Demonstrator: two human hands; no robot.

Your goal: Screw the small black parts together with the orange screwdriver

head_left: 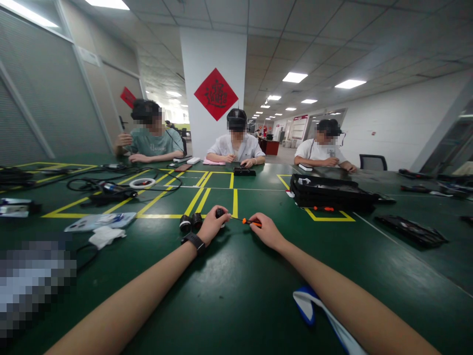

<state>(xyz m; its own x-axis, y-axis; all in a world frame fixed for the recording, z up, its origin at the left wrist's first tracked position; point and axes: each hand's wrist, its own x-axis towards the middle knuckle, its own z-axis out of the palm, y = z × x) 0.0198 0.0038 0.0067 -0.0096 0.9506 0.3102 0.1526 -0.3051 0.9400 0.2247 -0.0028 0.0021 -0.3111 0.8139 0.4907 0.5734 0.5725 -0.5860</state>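
Observation:
Over the green table (pixel 236 286), my left hand (pixel 210 227) is closed around a small black rounded part (pixel 219 212); most of it is hidden by the fingers. A screwdriver (pixel 252 223) with an orange and black handle is gripped in my right hand (pixel 268 230). Its thin shaft points left, and the tip is at or very near the black part; contact is too small to tell. Just left of my left hand stand two short black cylindrical parts (pixel 185 224), one with a pale band. A dark watch is on my left wrist.
An open black case (pixel 328 190) lies at right, an orange-handled tool (pixel 323 209) before it. Farther right is a black tray (pixel 410 230). Cables (pixel 162 172), a white ring (pixel 142 183) and a crumpled tissue (pixel 107 237) lie left. A blue-white strap (pixel 306 303) is near my right forearm. Three people sit opposite.

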